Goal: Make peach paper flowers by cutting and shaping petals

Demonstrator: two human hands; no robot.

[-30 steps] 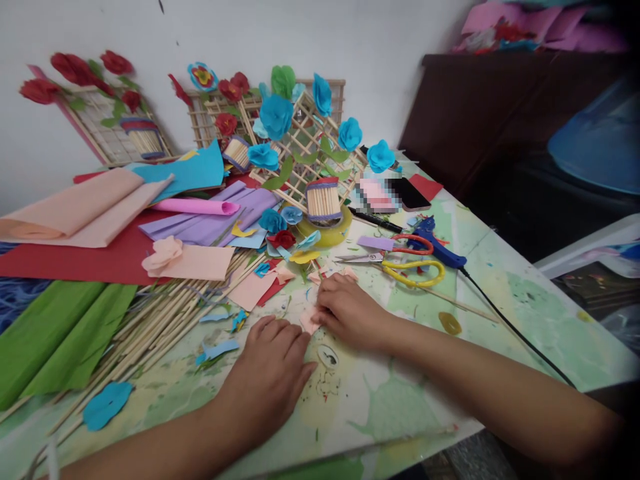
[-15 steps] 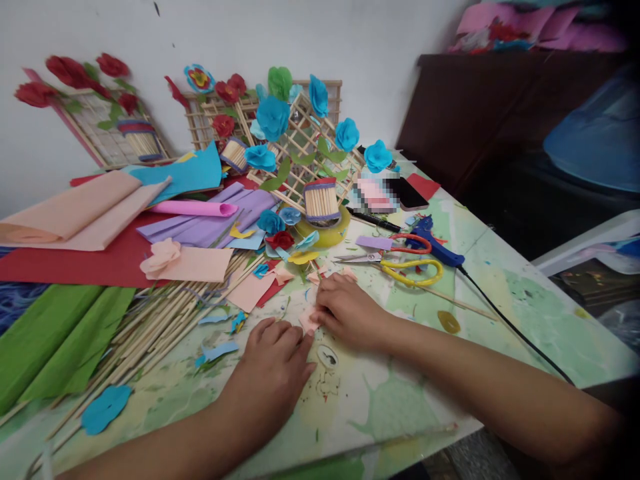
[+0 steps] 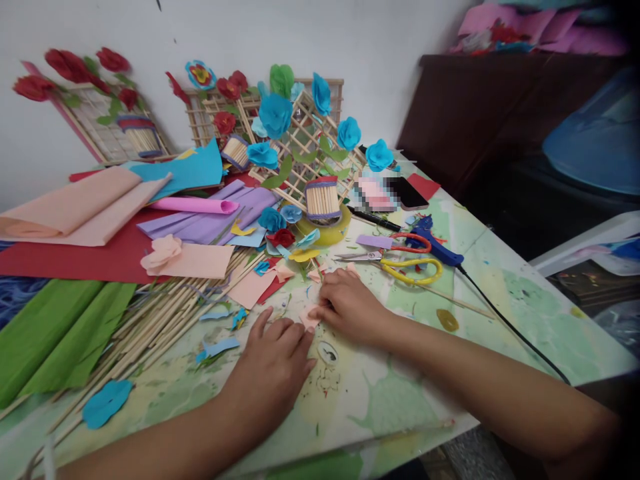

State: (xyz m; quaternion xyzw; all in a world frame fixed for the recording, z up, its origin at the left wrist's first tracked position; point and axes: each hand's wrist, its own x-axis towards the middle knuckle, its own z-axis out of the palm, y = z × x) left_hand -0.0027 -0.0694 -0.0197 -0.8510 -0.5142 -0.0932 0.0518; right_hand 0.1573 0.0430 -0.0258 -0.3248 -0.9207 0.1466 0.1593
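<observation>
A small piece of pale pink paper (image 3: 309,317) lies on the table between my hands. My right hand (image 3: 347,305) rests on the table with bent fingers, its thumb and fingertips closed on that piece. Just left of it, my left hand (image 3: 277,360) lies palm down with its fingers apart, the fingertips beside the pink piece and nothing in them. More pink scraps and a pale pink paper sheet (image 3: 250,285) are beyond the hands. Scissors with yellow and red handles (image 3: 410,270) lie past my right hand.
Thin wooden sticks (image 3: 165,320) and a green paper roll (image 3: 65,333) lie left. Behind stands a lattice (image 3: 300,160) with blue paper flowers. A blue glue gun (image 3: 433,243) with a black cord, a phone (image 3: 407,193) and yellow tape (image 3: 327,230) are beyond my right hand.
The fingers of my left hand have lifted and spread a little, its index finger and little finger more apart. My right hand has barely moved. The view has shifted slightly.
</observation>
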